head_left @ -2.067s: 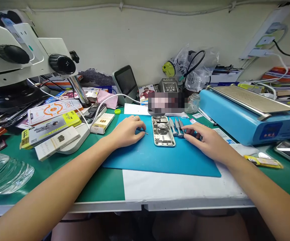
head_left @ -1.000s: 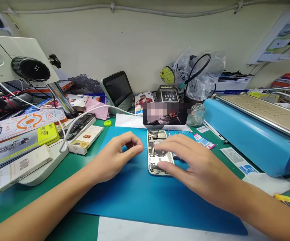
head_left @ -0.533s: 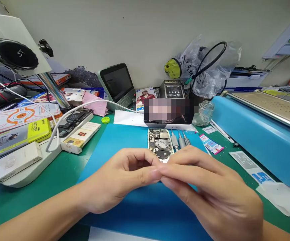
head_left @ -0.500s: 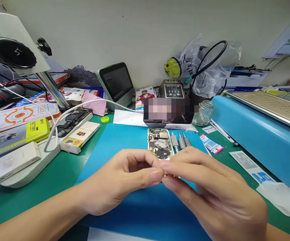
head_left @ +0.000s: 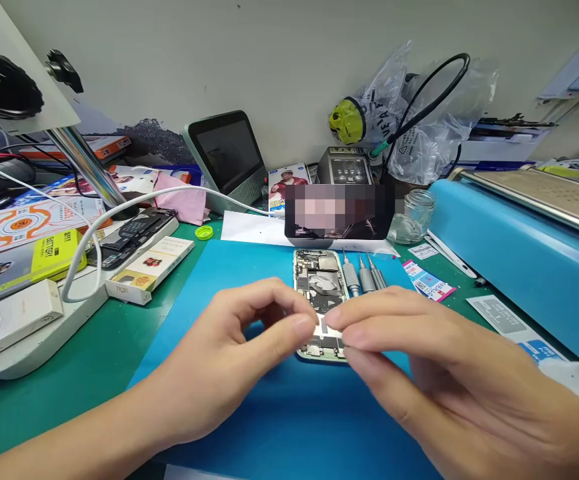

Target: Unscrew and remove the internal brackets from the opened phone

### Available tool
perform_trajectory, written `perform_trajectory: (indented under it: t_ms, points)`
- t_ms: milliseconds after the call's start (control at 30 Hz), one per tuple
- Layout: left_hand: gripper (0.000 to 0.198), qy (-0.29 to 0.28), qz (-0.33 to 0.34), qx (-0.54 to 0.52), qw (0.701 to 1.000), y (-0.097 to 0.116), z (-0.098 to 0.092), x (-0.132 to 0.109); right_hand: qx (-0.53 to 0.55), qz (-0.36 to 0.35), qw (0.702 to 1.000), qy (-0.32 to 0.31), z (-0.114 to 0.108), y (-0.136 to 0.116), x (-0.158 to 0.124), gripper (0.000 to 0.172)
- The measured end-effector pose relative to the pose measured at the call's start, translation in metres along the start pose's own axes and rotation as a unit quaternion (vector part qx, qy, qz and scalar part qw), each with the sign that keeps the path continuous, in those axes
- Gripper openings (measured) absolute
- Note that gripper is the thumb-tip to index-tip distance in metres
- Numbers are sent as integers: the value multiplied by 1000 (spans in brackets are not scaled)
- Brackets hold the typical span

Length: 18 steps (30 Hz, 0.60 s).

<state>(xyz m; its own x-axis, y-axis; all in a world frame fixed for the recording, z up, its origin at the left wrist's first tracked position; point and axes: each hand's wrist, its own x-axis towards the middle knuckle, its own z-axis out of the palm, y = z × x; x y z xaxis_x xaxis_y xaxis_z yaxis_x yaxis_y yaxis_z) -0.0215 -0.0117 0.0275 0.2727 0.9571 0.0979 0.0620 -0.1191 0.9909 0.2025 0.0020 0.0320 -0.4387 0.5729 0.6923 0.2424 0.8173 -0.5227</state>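
An opened smartphone (head_left: 323, 283) with its circuit boards and inner parts bare lies on the blue mat (head_left: 279, 420). Over the phone's lower end, my left hand (head_left: 234, 353) is closed in a pinch of thumb and forefinger. Just right of it, the thumb and fingertips of my right hand (head_left: 454, 360) are drawn together. Anything in either pinch is too small or hidden to make out. A narrow gap parts the two hands. Several grey precision screwdrivers (head_left: 352, 277) lie beside the phone's upper right edge.
A propped phone with a lit screen (head_left: 339, 227) stands behind the mat. To the right are a glass jar (head_left: 413, 217) and a large blue machine (head_left: 514, 267). Boxes (head_left: 152, 267), a second opened phone (head_left: 134, 237), a white cable (head_left: 77, 267) and a microscope stand (head_left: 87, 163) crowd the left.
My hands have moved from touching fingertips to slightly apart, the right one going rightward. More of the phone's lower end shows. The whole view has shifted a little.
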Motion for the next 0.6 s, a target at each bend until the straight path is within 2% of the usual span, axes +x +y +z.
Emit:
perform_trajectory:
  t_ms: [100,233,367,500,600]
  points:
    - [18,80,77,189,976,-3,-4,0,-35,15,999,-24,-5,8,-1,20]
    - [14,96,160,311,932,-6,-8,-1,-53,20,996,-68,-8,12,3,18]
    - [11,58,200,328,922,-9,-6,-2,-46,4,995,-93,-6,14,7,17]
    - [10,6,212,287,934,-13,-4,-2,-52,5,992,-112,-4,18,6,19]
    - [10,-11,211,268,940,-14,-3,-2,-47,14,992,-117,-3,19,3,25]
